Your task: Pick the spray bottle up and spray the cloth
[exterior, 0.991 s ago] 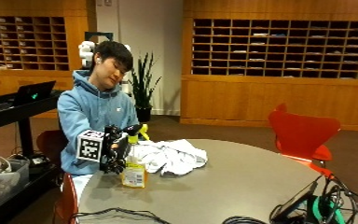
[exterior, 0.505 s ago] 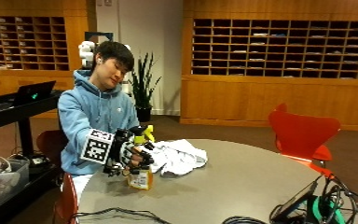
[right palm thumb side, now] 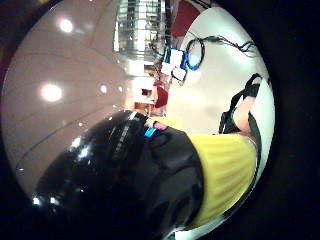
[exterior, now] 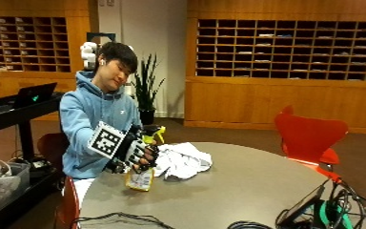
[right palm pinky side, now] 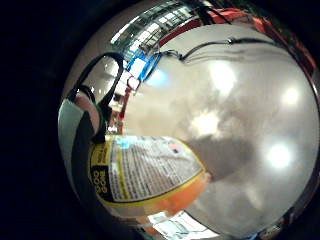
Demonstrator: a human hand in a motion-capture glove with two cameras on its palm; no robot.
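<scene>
A person in a light blue hooded sweatshirt [exterior: 91, 119] sits at a round table w/ a smooth grey top [exterior: 246, 191] that reflects the ceiling lamps. The right hand in the black glove [exterior: 135, 151] holds a clear plastic spray bottle w/ orange liquid, a yellow trigger head and a yellow-edged printed label [exterior: 142, 172]. The fingers are curled round the upper part of the bottle, near its neck; the bottle stands about upright, its base very close to the table top. I cannot tell if the base touches the table or is a bit lifted.

In the little finger side palm view the bottle body [right palm pinky side: 150, 175] is rounded, the label is full of small print, and the orange liquid shows below it through the plastic. In the thumb side palm view the ribbed yellow collar [right palm thumb side: 225, 170] and a glossy black rounded part [right palm thumb side: 120, 185] fill much of the picture, so the bottle top is close to the palm.

A white crumpled cloth, soft w/ many folds [exterior: 183, 160], lies on the table just beside the bottle, on the side away from the person's body. The yellow nozzle [exterior: 157, 133] is above the near edge of the cloth.

A red moulded plastic chair [exterior: 310, 136] stands at the far side of the table, well apart. Black cables [exterior: 246, 224] lie at the table's near edge.
</scene>
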